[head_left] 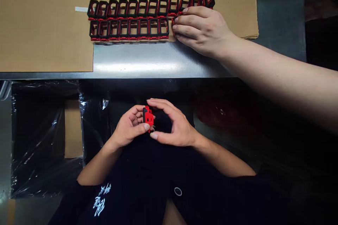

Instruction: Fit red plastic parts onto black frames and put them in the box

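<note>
Left hand pinches a red-and-black part; right hand curves wide beside it, seemingly mid-handling; the next move calls for steadiness.

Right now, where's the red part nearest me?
The part is in your left hand, left of centre in the head view, beside your right hand.

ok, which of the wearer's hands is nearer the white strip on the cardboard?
Left. The left hand, holding a red-and-black part, is below and right of the white strip in the picture; the right hand is also below, but farther right.
</note>
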Tool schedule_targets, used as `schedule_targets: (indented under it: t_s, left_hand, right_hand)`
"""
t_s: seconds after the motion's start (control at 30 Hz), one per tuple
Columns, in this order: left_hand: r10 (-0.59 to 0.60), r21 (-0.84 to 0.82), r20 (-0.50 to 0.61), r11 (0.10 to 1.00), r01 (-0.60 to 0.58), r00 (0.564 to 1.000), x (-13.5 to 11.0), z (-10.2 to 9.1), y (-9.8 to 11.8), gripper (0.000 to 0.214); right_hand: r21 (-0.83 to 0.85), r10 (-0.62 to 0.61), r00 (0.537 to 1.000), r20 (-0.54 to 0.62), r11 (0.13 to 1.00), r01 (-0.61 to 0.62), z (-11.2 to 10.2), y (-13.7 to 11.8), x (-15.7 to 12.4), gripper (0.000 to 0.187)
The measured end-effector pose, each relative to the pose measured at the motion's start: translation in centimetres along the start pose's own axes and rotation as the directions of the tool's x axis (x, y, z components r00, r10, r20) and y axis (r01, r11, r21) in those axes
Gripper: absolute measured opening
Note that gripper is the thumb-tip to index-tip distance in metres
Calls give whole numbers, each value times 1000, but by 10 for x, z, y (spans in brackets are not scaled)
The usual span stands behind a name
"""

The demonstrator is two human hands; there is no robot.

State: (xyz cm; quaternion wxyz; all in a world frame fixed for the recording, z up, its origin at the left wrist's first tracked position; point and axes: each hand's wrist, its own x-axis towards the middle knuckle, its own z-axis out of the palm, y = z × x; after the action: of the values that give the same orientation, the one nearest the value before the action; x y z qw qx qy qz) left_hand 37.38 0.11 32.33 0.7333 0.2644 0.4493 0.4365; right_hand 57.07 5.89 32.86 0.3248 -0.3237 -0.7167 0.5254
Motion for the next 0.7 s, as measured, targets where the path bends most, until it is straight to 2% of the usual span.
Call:
schedule_targets:
  t_s: [0.07,0.13,0.23,0.3,0.43,0.6,0.7]
  left_hand:
    - [43,27,-22,999,-42,999,-1,0,0,46]
    - [65,80,-33,995,-62,997,-1,-1,-1,48]
    - [63,120,-21,991,-60,998,-2,-1,-4,49]
    - [60,113,-9,992,-59,998,-2,-1,-4,48]
    - [61,111,-6,992,-60,998,-2,-1,-5,49]
    - [90,188,13,978,-91,996,-3,0,-6,49]
    - [113,254,-10,961,-107,994,-5,3,-5,49]
  right_hand:
    - [113,158,987,-39,982,-152,-3,-3,0,41]
    - [217,309,951,10,928,-303,-5,-5,0,20]
    - [352,422,896,139,824,-443,-4,-3,1,15]
    - [410,430,886,174,786,-463,-3,-1,1,14]
    - [424,430,882,194,774,-471,-2,2,0,17]
    - [417,468,861,200,754,-507,-3,3,-2,26]
    - [463,461,859,221,726,-509,-2,3,-2,22]
